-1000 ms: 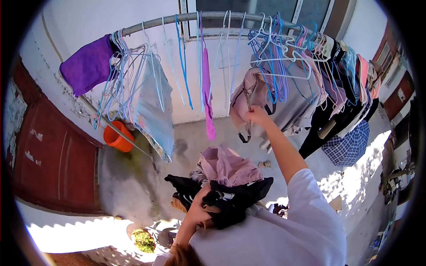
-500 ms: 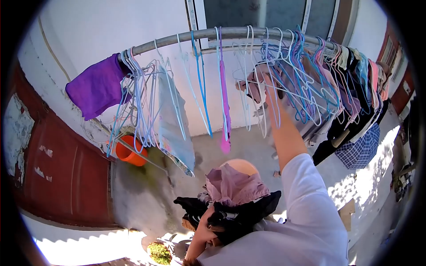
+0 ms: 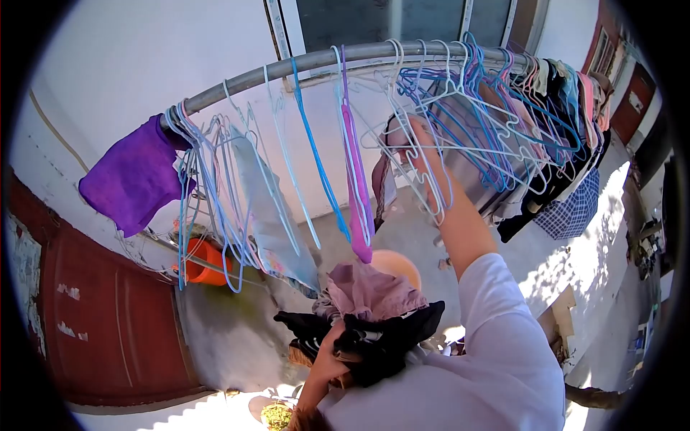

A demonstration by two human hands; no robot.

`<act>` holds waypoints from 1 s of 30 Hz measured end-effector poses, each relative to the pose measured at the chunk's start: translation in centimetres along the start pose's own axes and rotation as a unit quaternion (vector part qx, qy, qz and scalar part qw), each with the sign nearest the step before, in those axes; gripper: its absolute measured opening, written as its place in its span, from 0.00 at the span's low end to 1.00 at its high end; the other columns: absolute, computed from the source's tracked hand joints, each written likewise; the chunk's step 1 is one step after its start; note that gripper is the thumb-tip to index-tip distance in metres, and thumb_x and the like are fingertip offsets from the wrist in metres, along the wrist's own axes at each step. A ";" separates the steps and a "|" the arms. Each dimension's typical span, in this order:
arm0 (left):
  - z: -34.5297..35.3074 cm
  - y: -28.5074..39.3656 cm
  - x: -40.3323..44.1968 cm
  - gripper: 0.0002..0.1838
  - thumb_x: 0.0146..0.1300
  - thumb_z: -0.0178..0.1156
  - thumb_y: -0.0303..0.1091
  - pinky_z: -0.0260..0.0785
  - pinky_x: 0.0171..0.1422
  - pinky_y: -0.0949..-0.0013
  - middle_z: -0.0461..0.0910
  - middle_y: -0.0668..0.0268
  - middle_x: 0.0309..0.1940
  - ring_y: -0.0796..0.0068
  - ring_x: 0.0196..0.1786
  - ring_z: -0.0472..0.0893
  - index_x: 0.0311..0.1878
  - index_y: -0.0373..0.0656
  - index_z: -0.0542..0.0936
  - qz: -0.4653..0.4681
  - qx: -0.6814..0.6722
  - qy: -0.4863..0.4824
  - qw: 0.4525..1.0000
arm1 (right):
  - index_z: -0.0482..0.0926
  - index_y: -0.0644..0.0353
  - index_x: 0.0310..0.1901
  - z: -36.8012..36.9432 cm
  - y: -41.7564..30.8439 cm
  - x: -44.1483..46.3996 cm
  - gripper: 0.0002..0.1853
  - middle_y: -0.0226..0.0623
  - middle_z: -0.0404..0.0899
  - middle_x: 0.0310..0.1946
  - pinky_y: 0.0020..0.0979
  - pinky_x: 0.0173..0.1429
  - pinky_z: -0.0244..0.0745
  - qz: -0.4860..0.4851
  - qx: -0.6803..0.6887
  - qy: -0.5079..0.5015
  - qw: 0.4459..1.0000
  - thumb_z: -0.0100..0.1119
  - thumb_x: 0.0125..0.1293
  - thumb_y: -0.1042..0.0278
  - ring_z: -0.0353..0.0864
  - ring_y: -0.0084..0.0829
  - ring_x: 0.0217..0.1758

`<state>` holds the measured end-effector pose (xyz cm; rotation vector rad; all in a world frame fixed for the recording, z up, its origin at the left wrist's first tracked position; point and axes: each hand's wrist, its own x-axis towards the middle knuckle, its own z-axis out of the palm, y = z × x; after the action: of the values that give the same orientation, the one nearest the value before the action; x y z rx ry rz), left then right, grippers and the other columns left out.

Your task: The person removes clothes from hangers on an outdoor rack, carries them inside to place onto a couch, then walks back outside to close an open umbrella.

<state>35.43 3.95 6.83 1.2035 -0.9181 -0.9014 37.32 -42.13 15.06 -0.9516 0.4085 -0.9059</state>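
Observation:
My left hand [image 3: 332, 357] is closed around a bundle of clothes against my body. In that bundle are a dusty pink garment [image 3: 374, 291] and a black garment [image 3: 388, 345]. My right arm reaches up among the hangers, where my right hand [image 3: 411, 133] is closed on a thin mauve-brown cloth [image 3: 382, 179] that hangs down from it. Several white hangers [image 3: 431, 194] cross in front of this hand, and its fingertips are partly hidden. A purple-pink strip of cloth [image 3: 357, 194] hangs on a hanger to the left.
A curved metal rail [image 3: 251, 77] carries many hangers, with a purple cloth [image 3: 133, 176] at its left end and crowded clothes at the right. Below are an orange bucket [image 3: 207, 262], a pale orange basin [image 3: 397, 267] and a checked umbrella [image 3: 571, 208]. A red door [image 3: 108, 309] stands left.
The mauve-brown cloth now hangs lower beneath my right hand, which has come out slightly left of the crowded hangers. Hangers sway, and the view has shifted. My left hand keeps its bundle.

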 end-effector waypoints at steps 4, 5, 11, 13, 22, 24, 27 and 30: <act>-0.9 0.9 1.5 0.25 0.45 0.69 0.31 0.64 0.58 0.68 0.76 0.60 0.47 0.67 0.51 0.75 0.49 0.36 0.76 0.042 0.040 -0.044 0.997 | 0.77 0.61 0.40 -1.7 1.3 0.2 0.16 0.39 0.78 0.32 0.28 0.29 0.75 0.091 -0.089 0.033 0.991 0.56 0.63 0.55 0.80 0.30 0.30; -1.2 1.1 1.7 0.25 0.45 0.69 0.31 0.64 0.58 0.68 0.76 0.60 0.47 0.67 0.51 0.75 0.49 0.36 0.76 0.043 0.043 -0.054 0.997 | 0.76 0.61 0.42 -1.6 1.5 -0.2 0.17 0.41 0.77 0.34 0.32 0.31 0.76 0.088 -0.094 0.061 0.990 0.56 0.63 0.55 0.80 0.33 0.32; -2.6 1.2 2.4 0.24 0.46 0.68 0.32 0.65 0.58 0.67 0.77 0.60 0.45 0.65 0.50 0.76 0.48 0.37 0.76 0.091 0.073 -0.094 0.989 | 0.74 0.63 0.46 4.5 -1.3 -9.0 0.16 0.45 0.78 0.40 0.41 0.41 0.78 0.064 0.158 0.096 0.981 0.60 0.62 0.61 0.79 0.41 0.41; -2.9 2.0 2.5 0.24 0.46 0.68 0.32 0.65 0.58 0.67 0.77 0.60 0.45 0.65 0.50 0.76 0.48 0.38 0.76 0.086 0.074 -0.106 0.988 | 0.72 0.64 0.51 4.7 -1.0 -10.1 0.21 0.47 0.77 0.45 0.36 0.46 0.77 0.004 0.048 0.124 0.991 0.61 0.60 0.63 0.79 0.40 0.44; -5.0 2.7 2.2 0.26 0.46 0.68 0.35 0.66 0.56 0.66 0.77 0.58 0.44 0.62 0.47 0.77 0.49 0.37 0.75 0.078 0.072 -0.169 0.980 | 0.80 0.68 0.39 6.0 -6.0 -16.4 0.16 0.30 0.79 0.29 0.26 0.36 0.68 -0.081 -0.441 0.139 0.883 0.62 0.59 0.61 0.75 0.23 0.30; -5.2 2.7 2.0 0.26 0.46 0.68 0.35 0.66 0.56 0.67 0.77 0.58 0.43 0.62 0.47 0.77 0.50 0.37 0.75 0.076 0.060 -0.171 0.981 | 0.80 0.67 0.41 4.6 -5.4 -18.3 0.15 0.30 0.79 0.31 0.26 0.39 0.69 -0.058 -0.343 0.097 0.933 0.63 0.59 0.62 0.76 0.22 0.34; -5.6 2.2 1.8 0.26 0.46 0.69 0.35 0.66 0.57 0.67 0.77 0.59 0.44 0.63 0.48 0.77 0.50 0.38 0.74 0.070 0.046 -0.173 0.981 | 0.80 0.67 0.44 3.4 -3.3 -22.1 0.15 0.34 0.81 0.37 0.27 0.47 0.71 -0.025 -0.258 0.115 0.959 0.64 0.58 0.66 0.79 0.26 0.41; -5.7 2.3 1.9 0.27 0.46 0.69 0.36 0.66 0.58 0.67 0.77 0.59 0.45 0.64 0.49 0.77 0.50 0.38 0.74 0.070 0.022 -0.179 0.981 | 0.79 0.67 0.46 1.5 -1.5 -26.4 0.15 0.37 0.81 0.42 0.28 0.53 0.70 -0.010 -0.297 0.117 0.948 0.64 0.57 0.70 0.78 0.27 0.47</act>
<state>41.57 4.50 8.56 1.0150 -1.3015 -1.0053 22.33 -20.30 15.15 -1.4028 0.9106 -0.9355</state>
